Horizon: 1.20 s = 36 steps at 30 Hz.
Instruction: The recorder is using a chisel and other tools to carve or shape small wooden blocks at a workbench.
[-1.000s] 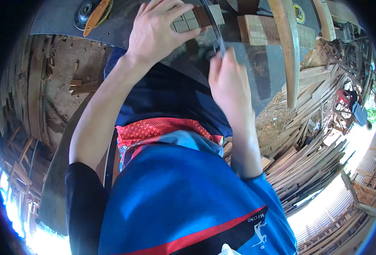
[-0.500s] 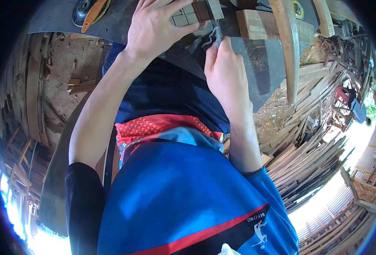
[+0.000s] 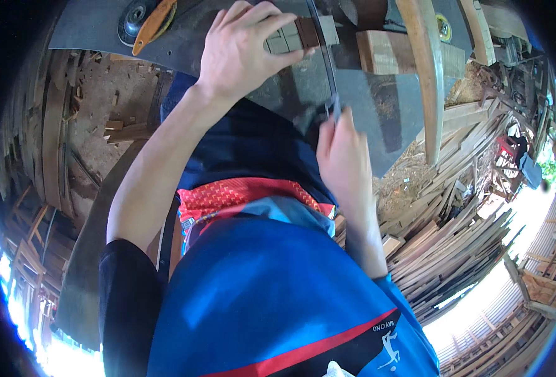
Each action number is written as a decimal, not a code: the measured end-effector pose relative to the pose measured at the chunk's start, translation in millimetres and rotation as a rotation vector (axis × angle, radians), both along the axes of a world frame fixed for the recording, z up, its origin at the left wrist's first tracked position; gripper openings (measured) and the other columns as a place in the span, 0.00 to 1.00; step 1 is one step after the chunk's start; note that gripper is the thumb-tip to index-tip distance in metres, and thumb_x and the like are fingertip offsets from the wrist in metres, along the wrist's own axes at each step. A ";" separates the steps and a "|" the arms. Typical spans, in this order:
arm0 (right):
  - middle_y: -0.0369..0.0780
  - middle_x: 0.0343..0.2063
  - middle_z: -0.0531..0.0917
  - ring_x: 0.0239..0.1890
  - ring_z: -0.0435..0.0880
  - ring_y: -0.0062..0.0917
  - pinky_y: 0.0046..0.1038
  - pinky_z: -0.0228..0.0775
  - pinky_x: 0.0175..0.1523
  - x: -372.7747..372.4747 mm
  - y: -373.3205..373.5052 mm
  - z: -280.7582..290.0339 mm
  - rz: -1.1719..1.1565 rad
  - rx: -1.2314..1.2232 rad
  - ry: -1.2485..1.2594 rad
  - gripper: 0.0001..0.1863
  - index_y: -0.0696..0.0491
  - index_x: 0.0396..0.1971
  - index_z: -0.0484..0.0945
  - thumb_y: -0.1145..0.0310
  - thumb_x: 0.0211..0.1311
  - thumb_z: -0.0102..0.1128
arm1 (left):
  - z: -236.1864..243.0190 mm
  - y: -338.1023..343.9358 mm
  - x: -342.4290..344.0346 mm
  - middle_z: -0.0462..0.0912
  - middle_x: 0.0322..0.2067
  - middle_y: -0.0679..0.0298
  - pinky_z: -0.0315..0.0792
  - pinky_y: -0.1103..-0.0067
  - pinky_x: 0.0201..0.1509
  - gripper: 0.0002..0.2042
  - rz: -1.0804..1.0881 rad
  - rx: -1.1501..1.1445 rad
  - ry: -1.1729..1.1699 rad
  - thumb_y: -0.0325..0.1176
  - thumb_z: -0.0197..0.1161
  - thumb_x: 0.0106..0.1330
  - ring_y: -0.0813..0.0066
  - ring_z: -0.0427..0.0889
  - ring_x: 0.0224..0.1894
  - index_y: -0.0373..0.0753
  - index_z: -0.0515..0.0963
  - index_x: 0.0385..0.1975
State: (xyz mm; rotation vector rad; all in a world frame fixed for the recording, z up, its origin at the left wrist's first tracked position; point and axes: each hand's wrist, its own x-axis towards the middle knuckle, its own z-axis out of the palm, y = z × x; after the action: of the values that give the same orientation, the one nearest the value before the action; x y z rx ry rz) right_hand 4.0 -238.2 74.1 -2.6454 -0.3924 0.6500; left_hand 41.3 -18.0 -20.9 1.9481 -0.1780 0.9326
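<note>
My left hand (image 3: 235, 58) is closed on a small wooden block (image 3: 285, 39) with grooves cut across it, pressing it on the dark tabletop. Thumb and fingers lie along its near and far sides. In the fist of my right hand (image 3: 347, 151) is the cloth-wrapped grip of a long narrow metal blade (image 3: 329, 63); whether it is a saw or a file I cannot tell. The blade stretches away from me and crosses the block's right part, beside a darker brown band. My right hand is blurred, below the table's near edge.
A thick wooden piece (image 3: 384, 53) lies right of the blade. Beside it a curved wooden bar (image 3: 427, 88) overhangs the table edge. An orange handle (image 3: 155, 26) and a black round disc (image 3: 131, 24) lie at the far left. Stacked planks (image 3: 453, 232) cover the ground at right.
My right hand has drawn back toward me with the blade, so more of its length shows on the near side of the block. My left hand keeps its hold on the block.
</note>
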 end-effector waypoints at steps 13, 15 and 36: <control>0.59 0.19 0.80 0.25 0.83 0.59 0.57 0.76 0.30 -2.7 -8.8 2.0 -0.023 0.036 0.047 0.12 0.61 0.37 0.68 0.66 0.74 0.50 | 44.5 1.1 -10.4 0.80 0.41 0.63 0.72 0.67 0.53 0.24 0.062 0.388 0.524 0.45 0.78 0.51 0.62 0.76 0.46 0.36 0.85 0.44; 0.59 0.19 0.80 0.25 0.83 0.59 0.57 0.76 0.30 -5.1 -11.1 0.4 -0.061 0.028 0.084 0.11 0.61 0.37 0.68 0.67 0.74 0.50 | 47.0 -1.0 -7.5 0.80 0.41 0.63 0.72 0.67 0.53 0.24 0.060 0.387 0.532 0.45 0.78 0.51 0.62 0.76 0.47 0.37 0.85 0.44; 0.55 0.16 0.77 0.24 0.81 0.57 0.53 0.67 0.26 27.2 -14.2 1.6 -0.030 0.286 -0.012 0.08 0.58 0.36 0.67 0.70 0.75 0.51 | 28.2 -4.0 -7.8 0.83 0.41 0.69 0.74 0.69 0.55 0.23 0.138 0.442 0.430 0.45 0.79 0.50 0.67 0.81 0.47 0.44 0.86 0.46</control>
State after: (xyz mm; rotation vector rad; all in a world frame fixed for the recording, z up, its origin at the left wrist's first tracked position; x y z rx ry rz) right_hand 31.2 -252.4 75.7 -2.3800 -0.4148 0.5262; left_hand 33.5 -22.0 7.4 2.5497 0.0032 0.5663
